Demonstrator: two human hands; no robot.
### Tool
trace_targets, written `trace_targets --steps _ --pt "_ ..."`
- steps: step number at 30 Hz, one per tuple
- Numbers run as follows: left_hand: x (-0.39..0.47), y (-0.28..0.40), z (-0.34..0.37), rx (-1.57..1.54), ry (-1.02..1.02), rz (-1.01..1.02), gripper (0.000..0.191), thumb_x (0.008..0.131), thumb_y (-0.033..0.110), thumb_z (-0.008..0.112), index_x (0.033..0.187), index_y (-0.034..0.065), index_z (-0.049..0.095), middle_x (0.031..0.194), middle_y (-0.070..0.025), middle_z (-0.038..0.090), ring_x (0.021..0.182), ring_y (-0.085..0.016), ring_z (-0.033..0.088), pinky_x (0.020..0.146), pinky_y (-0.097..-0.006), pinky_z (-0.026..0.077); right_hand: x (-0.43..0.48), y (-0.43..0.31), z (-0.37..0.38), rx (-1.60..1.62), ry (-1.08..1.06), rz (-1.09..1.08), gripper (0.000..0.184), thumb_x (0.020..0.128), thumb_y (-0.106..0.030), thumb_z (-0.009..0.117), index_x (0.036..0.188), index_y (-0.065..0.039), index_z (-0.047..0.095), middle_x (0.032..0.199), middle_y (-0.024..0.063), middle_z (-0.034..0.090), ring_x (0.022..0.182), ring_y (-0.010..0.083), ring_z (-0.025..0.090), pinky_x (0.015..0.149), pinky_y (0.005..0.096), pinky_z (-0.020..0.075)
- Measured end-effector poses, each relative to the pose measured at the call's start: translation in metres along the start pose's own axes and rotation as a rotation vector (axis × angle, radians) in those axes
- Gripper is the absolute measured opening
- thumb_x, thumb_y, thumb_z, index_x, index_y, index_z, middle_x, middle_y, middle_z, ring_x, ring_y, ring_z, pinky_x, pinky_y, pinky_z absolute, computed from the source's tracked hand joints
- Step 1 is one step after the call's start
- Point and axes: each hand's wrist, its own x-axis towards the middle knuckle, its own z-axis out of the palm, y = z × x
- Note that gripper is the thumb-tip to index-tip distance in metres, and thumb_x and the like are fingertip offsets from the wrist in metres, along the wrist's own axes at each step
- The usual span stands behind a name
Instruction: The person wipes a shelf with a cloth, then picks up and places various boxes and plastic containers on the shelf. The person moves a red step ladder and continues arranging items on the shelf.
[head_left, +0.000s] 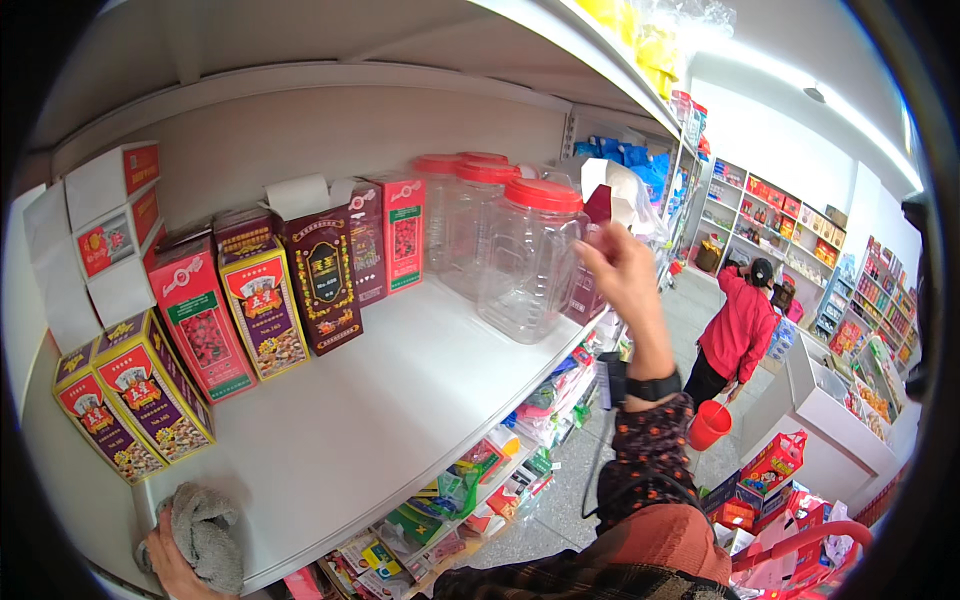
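Observation:
My left hand (169, 555) grips a bunched grey cloth (202, 525) on the white metal shelf (360, 420), at its near left corner. My right hand (619, 262) is raised beside the front clear plastic jar (529, 277) with a red lid; its fingers are bent and slightly apart, with nothing seen between them. Whether it touches the jar is unclear. Behind that hand stands a maroon box (585, 289), partly hidden. Several more red-lidded jars (465, 225) stand behind the front one. Along the shelf's back and left are cartons, among them a dark brown box (324, 277) with an open top flap.
Packaged goods (442, 487) fill the lower shelves beneath the front edge. A person in a red jacket (739, 322) stands in the aisle, holding a red bucket (709, 425). A white counter (817, 412) and bagged boxes (772, 469) are at the right.

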Motion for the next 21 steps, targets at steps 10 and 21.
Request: trace_targets --steps 10,21 --pt "-0.001 -0.002 0.001 -0.038 -0.02 -0.028 0.059 0.081 0.02 0.069 0.134 -0.0024 0.056 0.116 -0.021 0.06 0.109 -0.041 0.06 0.097 -0.0433 0.046 -0.023 0.184 0.045 0.243 0.095 0.298 0.096 0.068 -0.038 0.092 0.139 0.008 0.045 0.124 0.0215 0.064 0.109 0.0302 0.065 0.093 0.0385 0.0532" --pt "-0.006 -0.019 0.008 -0.01 0.008 0.025 0.057 0.086 0.02 0.066 0.136 -0.0049 0.054 0.12 -0.0213 0.061 0.112 -0.039 0.061 0.1 -0.0429 0.045 -0.047 0.15 0.014 0.396 0.358 0.468 0.117 0.066 -0.025 0.094 0.155 0.006 0.023 0.116 0.018 0.066 0.103 0.0251 0.066 0.091 0.0381 0.0537"
